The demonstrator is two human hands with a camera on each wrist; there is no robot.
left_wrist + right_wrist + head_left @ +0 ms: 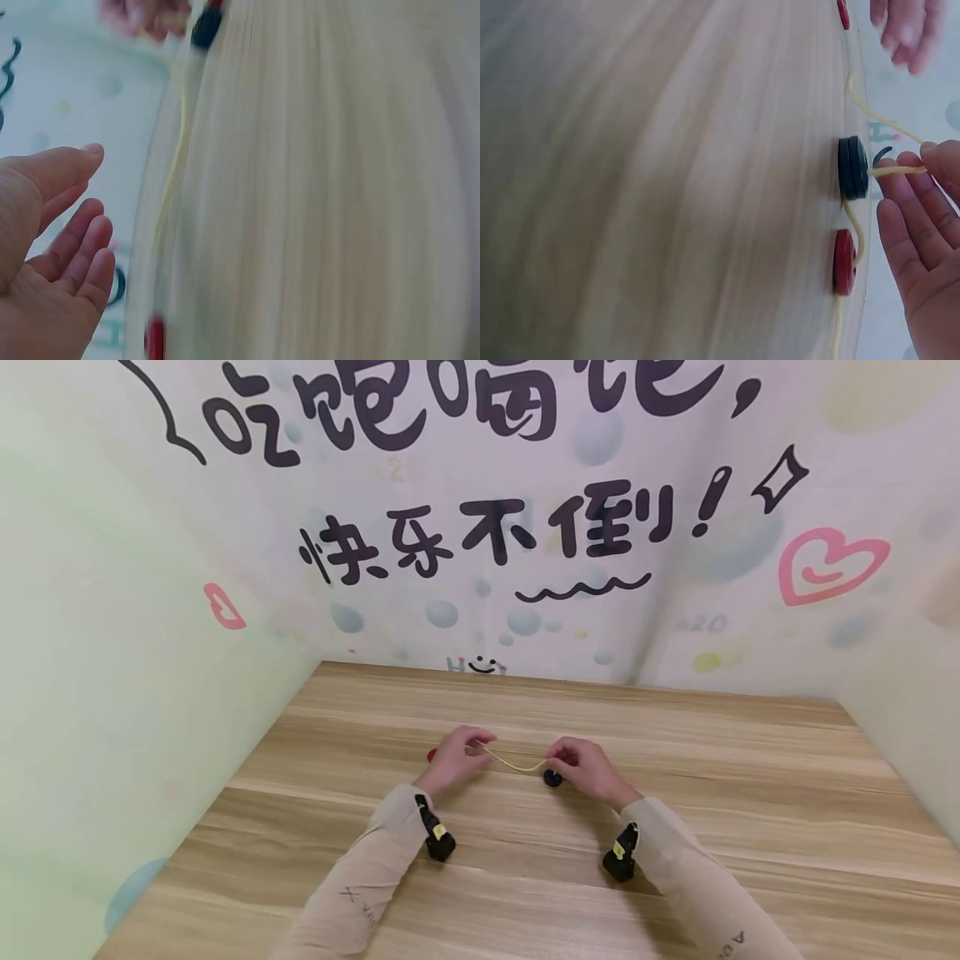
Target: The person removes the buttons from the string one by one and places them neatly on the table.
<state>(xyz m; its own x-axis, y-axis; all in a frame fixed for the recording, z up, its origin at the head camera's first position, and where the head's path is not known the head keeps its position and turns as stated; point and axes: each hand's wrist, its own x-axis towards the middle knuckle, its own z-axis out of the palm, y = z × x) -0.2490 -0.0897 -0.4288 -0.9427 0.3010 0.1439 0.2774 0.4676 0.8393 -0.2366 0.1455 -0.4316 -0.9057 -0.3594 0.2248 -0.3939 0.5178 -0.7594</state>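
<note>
In the head view my left hand (459,755) is over the table beside a yellow string (521,769). The left wrist view shows this hand (56,247) with thumb and fingers apart and nothing held. My right hand (588,768) pinches the string between thumb and fingertips (911,172). The string runs from there to a black button-like disc (853,166) standing on edge, which looks double. A red disc (844,262) is also on the string, close to the black one. Another red disc (155,337) lies near my left hand; whether the string passes through it, I cannot tell.
A wood-grain table (510,860) lies under both hands. Behind it hangs a white printed cloth (480,610), and a pale wall (112,652) rises at the left. Black wrist cameras (440,843) sit on both beige sleeves.
</note>
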